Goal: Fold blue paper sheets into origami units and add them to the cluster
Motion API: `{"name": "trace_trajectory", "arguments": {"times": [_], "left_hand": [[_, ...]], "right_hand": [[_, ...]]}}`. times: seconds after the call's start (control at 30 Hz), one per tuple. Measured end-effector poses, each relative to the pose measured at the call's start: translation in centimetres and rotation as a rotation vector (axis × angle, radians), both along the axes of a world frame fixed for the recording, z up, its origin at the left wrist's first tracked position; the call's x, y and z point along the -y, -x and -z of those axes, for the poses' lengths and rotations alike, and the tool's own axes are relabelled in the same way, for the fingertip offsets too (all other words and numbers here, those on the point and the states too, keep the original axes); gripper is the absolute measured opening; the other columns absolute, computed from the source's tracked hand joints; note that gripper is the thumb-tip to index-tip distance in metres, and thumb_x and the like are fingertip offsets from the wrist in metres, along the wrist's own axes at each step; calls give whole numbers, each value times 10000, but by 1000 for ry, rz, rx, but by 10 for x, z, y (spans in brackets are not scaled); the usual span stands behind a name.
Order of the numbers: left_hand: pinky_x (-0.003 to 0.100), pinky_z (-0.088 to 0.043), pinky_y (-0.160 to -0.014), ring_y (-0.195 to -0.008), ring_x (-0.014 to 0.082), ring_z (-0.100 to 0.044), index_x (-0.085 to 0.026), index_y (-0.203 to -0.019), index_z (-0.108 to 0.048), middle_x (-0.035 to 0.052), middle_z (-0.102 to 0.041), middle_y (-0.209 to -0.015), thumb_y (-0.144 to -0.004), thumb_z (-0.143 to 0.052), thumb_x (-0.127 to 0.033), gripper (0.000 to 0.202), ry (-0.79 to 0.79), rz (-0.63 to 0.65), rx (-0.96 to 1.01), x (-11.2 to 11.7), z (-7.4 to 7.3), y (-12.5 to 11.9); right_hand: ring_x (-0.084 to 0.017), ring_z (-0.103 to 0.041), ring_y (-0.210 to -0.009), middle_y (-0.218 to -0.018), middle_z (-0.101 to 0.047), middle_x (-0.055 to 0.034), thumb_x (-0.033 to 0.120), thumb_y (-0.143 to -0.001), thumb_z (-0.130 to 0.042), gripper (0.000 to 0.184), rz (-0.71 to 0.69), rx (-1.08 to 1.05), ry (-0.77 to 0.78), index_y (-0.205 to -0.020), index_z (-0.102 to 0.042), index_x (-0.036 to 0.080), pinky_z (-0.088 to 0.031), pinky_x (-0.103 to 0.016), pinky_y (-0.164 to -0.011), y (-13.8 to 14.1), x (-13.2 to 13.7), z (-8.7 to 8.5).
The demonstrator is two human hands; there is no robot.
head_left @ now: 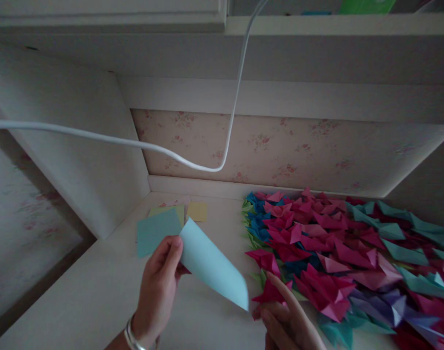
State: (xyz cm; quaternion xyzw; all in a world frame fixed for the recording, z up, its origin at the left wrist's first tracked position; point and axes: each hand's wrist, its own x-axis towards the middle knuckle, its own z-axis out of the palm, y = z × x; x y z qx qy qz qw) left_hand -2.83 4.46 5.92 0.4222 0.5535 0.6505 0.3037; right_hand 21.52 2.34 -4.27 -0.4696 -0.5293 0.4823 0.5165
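Observation:
My left hand [159, 284] is closed on a light blue sheet of paper [213, 266], pinching its left edge between thumb and fingers. The sheet is tilted and bends over toward its lower right corner. My right hand [293, 316] is just right of that corner, apart from the paper, with the index finger stretched out and the other fingers loosely bent. Behind its fingertips lies a magenta folded paper piece [271, 291]; I cannot tell whether they touch. Left of the held sheet, a teal square of paper [158, 232] lies on the white desk [98, 296].
Many folded paper shapes [327, 238] in pink, blue, teal and purple cover the desk's right side. Small yellow paper [197, 212] lies near the back. A white cable [163, 149] hangs across the view below a shelf [338, 26]. A side panel [79, 141] stands left.

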Motion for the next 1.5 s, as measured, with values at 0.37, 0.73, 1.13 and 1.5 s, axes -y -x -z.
{"name": "trace_trajectory", "arguments": {"times": [0.37,0.73,1.13,1.5], "left_hand": [[198,-517,-382,-416,99,-554,-166,-736,-670,-78,-513,-551,-751,-751,-571,414,207,130,362,2,75,-35],[251,-538,-498,-583,163,-633,-232,-1048,-672,5,-695,-795,-799,-722,-442,330,243,327,641,16,63,-32],[284,-571,-792,-1003,274,-704,-348,-972,-807,67,-739,-1160,-764,-767,-279,222,10,532,-134,19,57,-14],[245,-576,-745,-885,247,-732,-351,-944,-804,29,-782,-1006,-683,-815,-166,320,-12,470,-146,20,59,-12]], "right_hand": [[-255,-784,-832,-1126,-747,-196,140,-929,-419,663,206,520,-597,-1568,-248,169,-628,-270,-627,-14,-36,36],[-233,-787,-851,-1020,-795,-86,60,-800,-571,439,82,435,-698,-1151,-748,255,-624,-192,-685,-24,-28,-16],[-296,-766,-937,-1043,-798,-112,419,-886,-662,258,-43,332,-351,-1069,-801,304,-640,-337,-792,-40,-20,-12],[-338,-737,-986,-1145,-753,-175,472,-764,-774,377,-192,328,-211,-1062,-804,243,-622,-381,-815,-37,-20,-20]]}}
